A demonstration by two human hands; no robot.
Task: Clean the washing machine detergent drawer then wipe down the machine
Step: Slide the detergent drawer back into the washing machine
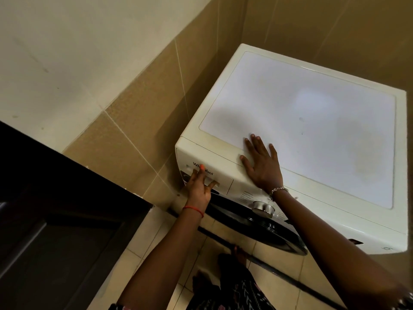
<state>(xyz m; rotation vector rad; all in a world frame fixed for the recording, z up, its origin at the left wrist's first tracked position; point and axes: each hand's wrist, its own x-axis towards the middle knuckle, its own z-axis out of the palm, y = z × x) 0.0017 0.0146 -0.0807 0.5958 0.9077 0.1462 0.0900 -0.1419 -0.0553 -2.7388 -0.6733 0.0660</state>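
A white front-loading washing machine [312, 113] stands in a tiled corner, seen from above. Its detergent drawer [223, 179] is the panel at the front top left, flush with the front. My left hand [200, 186] is at the drawer, fingers hooked into its handle recess and thumb resting on the panel. My right hand [261, 164] lies flat with fingers spread on the front edge of the machine's top. A silver dial [263, 208] and the dark round door [257, 229] show below my right wrist.
A dark cabinet or door [55, 220] stands close on the left, leaving a narrow strip of tiled floor [161, 238]. Beige tiled walls [145, 108] close in behind and beside the machine. My feet and patterned clothing [234, 287] are below.
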